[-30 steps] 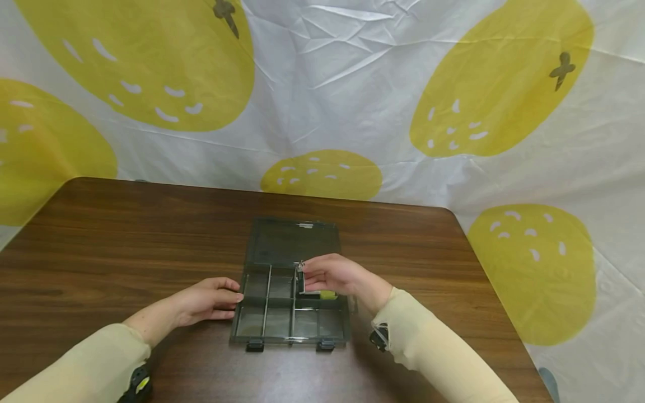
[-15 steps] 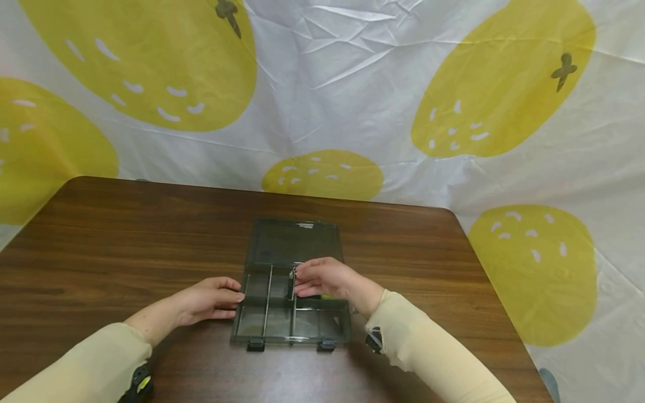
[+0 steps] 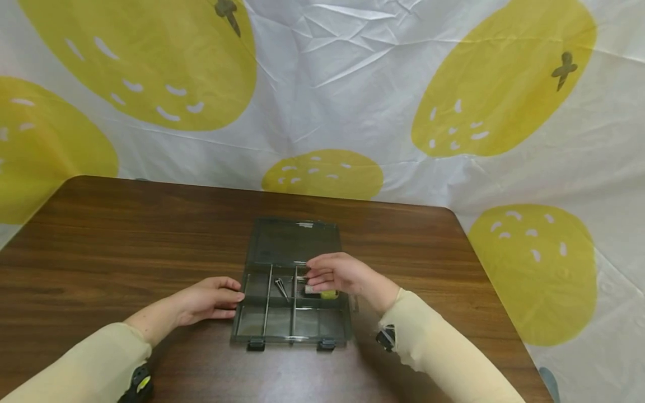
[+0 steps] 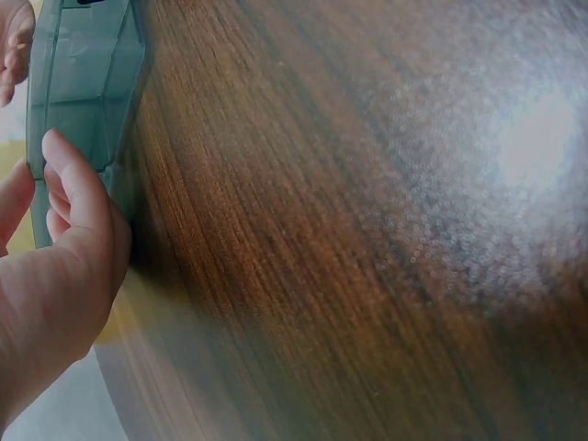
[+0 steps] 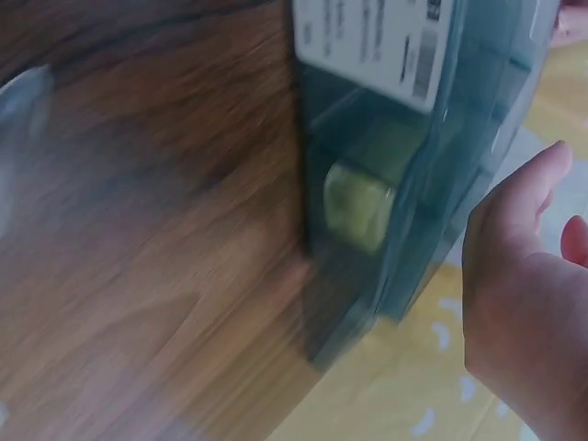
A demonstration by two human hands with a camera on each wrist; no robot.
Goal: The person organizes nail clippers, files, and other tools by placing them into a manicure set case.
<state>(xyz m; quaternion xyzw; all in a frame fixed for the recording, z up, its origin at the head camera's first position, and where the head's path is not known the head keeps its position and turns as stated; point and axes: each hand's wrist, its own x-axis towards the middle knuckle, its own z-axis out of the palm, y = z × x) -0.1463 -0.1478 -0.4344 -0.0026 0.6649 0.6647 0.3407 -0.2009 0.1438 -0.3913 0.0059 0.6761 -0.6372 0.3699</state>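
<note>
A dark see-through divided storage box (image 3: 252, 324) lies with its lid folded back on the table. My left hand (image 3: 211, 301) rests its relaxed fingers against the box's left side; the left wrist view shows the fingers (image 4: 78, 179) along the wall. In the back middle compartment a nail clipper (image 3: 282, 288) leans at a slant. My right hand (image 3: 340, 274) hovers over the back right compartment, thumb and finger apart in the right wrist view, holding nothing visible. Partly under it lies a small yellow-and-white item (image 3: 329, 294), seen through the wall in the right wrist view.
The open lid (image 3: 296, 240) lies flat behind the box, and two latches (image 3: 255, 344) stick out at its front. A white barcode label (image 5: 377, 41) is on the box. Brown wood table (image 3: 151, 235) surrounds it, with a lemon-print cloth (image 3: 353, 101) hanging behind.
My right hand moved left with the nail clipper, let it go in the back middle compartment, then drew back right. My left hand has stayed at the box's side.
</note>
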